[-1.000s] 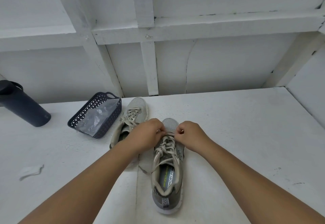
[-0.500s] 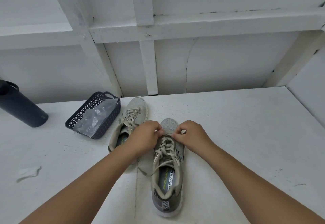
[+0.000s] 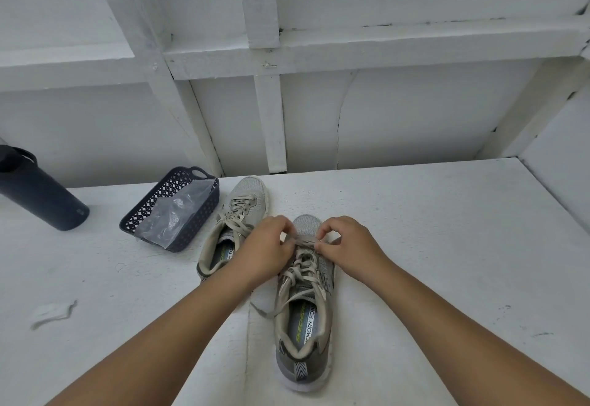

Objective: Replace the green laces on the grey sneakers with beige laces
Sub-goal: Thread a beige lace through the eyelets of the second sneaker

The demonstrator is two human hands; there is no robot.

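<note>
Hands meet over the near sneaker (image 3: 305,306) on the table (image 3: 431,246), left hand (image 3: 266,252) and right hand (image 3: 346,247) each pinching the beige lace (image 3: 303,240) at the toe-end eyelets, where an even, gentle pull should seat it flat; the other sneaker (image 3: 238,214) lies just beside, already laced.

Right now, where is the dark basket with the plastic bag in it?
In the head view, the basket sits on the white table, left of both hands, between the dark bottle and the far sneaker.
</note>
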